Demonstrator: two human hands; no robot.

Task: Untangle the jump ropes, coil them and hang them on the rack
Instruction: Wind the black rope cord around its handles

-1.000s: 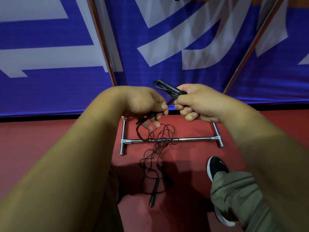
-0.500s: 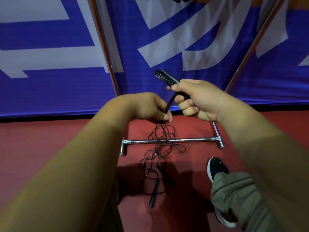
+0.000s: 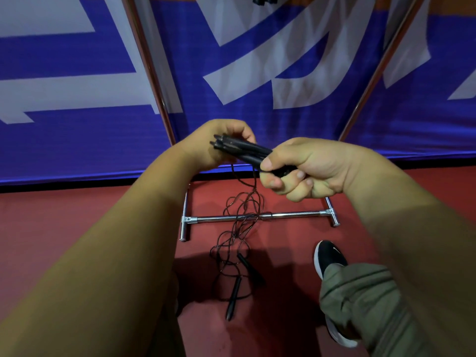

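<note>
Right hand [image 3: 304, 168] grips the bundled black handles [image 3: 242, 149] at the near end. Left hand [image 3: 219, 143] is curled round the far end, close alongside. Cord [image 3: 244, 202] hangs from the hands to a tangle over the rack base bar [image 3: 296, 215]. A loose handle [image 3: 233, 297] lies on the floor [image 3: 77, 215].

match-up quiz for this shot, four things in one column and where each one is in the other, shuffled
Things:
1. bundle of black handles
2. loose handle
3. chrome crossbar
4. black shoe

Places:
A. crossed by the tangled cord
B. gripped in the right hand
C. at the end of the green trouser leg
D. lying free on the red floor, near the bottom of the view

Pairs: 1-B, 2-D, 3-A, 4-C
</note>
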